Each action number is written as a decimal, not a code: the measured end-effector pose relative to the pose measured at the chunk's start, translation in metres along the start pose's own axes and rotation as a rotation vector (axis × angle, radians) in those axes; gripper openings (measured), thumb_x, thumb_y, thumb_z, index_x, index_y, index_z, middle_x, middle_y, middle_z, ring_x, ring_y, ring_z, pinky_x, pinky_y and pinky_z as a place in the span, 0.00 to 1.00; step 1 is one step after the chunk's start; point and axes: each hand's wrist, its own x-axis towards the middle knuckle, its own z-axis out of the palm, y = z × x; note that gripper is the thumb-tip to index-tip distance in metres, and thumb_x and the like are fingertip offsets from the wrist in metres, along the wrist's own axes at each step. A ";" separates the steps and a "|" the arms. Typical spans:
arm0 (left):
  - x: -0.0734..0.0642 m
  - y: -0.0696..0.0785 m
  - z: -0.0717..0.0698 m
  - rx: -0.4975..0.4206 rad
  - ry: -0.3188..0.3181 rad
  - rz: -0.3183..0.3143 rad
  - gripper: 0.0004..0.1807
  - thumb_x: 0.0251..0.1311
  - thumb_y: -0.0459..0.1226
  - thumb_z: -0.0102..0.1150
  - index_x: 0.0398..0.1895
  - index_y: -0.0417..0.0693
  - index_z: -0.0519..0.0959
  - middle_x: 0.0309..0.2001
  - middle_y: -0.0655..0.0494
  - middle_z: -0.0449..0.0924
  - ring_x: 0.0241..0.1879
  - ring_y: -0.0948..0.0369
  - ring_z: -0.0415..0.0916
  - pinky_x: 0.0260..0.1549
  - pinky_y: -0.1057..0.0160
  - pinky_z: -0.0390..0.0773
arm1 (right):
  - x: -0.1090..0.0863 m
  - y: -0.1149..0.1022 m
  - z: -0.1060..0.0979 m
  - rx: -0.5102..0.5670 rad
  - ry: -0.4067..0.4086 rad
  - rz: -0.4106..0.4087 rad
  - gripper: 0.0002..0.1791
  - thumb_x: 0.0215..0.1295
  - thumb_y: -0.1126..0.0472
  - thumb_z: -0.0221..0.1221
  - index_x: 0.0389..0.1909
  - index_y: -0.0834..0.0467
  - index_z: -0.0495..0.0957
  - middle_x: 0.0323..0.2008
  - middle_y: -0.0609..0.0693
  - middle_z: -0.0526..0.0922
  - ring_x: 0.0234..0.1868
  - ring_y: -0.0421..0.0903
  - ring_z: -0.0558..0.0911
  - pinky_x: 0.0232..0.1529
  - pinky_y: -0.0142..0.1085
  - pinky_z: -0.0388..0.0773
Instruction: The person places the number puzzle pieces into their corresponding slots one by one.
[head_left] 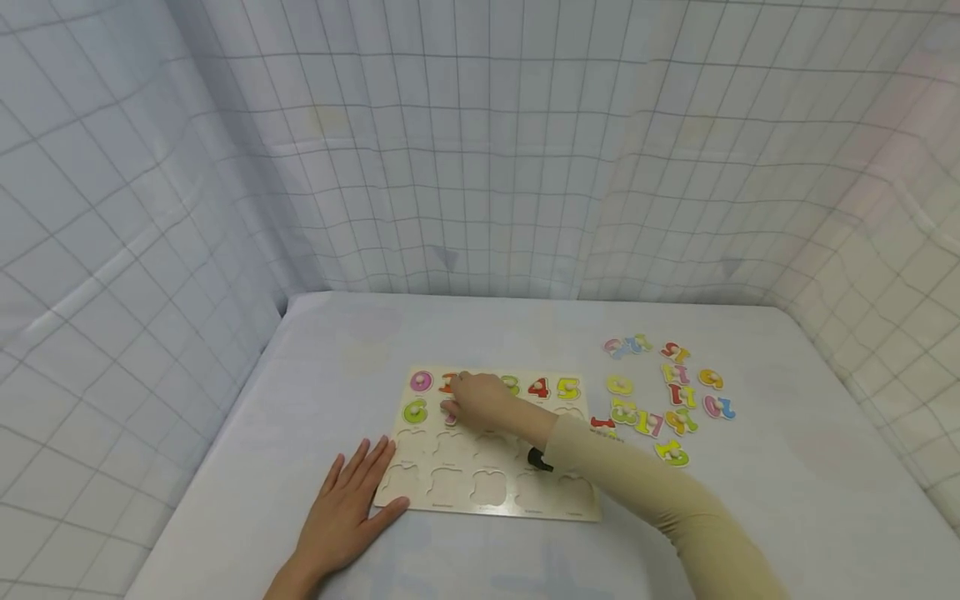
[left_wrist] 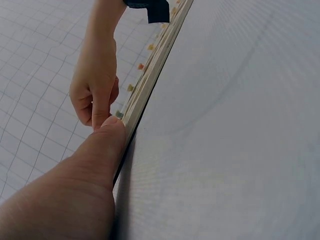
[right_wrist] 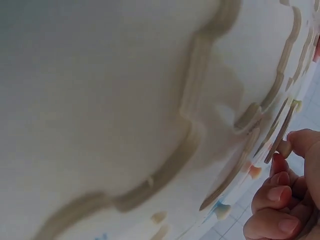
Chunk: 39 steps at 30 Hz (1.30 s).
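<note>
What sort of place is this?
Perhaps a makeshift booth for tabletop activities: grid-patterned sheets hang around three sides of a white-covered table, where a wooden number puzzle board lies.

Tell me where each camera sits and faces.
Head: worn there, facing forward and down at the board; left hand, right hand show.
Left wrist: worn there, facing along the board's edge; left thumb, right hand show.
Right wrist: worn there, facing across the board; right hand pinches a knob.
The first two share both hands.
</note>
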 end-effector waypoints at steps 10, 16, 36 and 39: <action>0.000 -0.001 0.001 0.001 0.018 0.006 0.42 0.61 0.61 0.51 0.73 0.50 0.58 0.71 0.55 0.57 0.71 0.52 0.48 0.67 0.50 0.40 | 0.002 0.001 0.008 0.003 -0.010 0.037 0.22 0.71 0.44 0.49 0.40 0.59 0.78 0.30 0.48 0.76 0.28 0.42 0.76 0.25 0.35 0.75; 0.001 0.001 0.001 -0.004 0.015 0.007 0.42 0.61 0.60 0.52 0.73 0.49 0.58 0.71 0.54 0.58 0.70 0.52 0.49 0.67 0.50 0.40 | 0.001 0.000 0.005 0.006 -0.020 0.051 0.22 0.71 0.43 0.49 0.39 0.59 0.78 0.28 0.47 0.76 0.26 0.41 0.75 0.23 0.35 0.74; 0.003 0.001 0.003 0.007 -0.012 -0.014 0.43 0.61 0.62 0.50 0.74 0.51 0.55 0.71 0.55 0.56 0.71 0.52 0.47 0.67 0.50 0.39 | -0.001 -0.001 0.000 0.021 -0.069 0.070 0.23 0.72 0.43 0.47 0.36 0.59 0.78 0.30 0.49 0.78 0.29 0.43 0.77 0.25 0.36 0.76; 0.002 0.002 0.003 0.001 -0.016 -0.021 0.43 0.61 0.62 0.49 0.74 0.51 0.55 0.71 0.55 0.56 0.71 0.52 0.47 0.67 0.49 0.39 | -0.001 -0.001 0.001 0.020 -0.074 0.071 0.23 0.71 0.43 0.47 0.37 0.58 0.79 0.30 0.48 0.79 0.29 0.42 0.77 0.25 0.36 0.76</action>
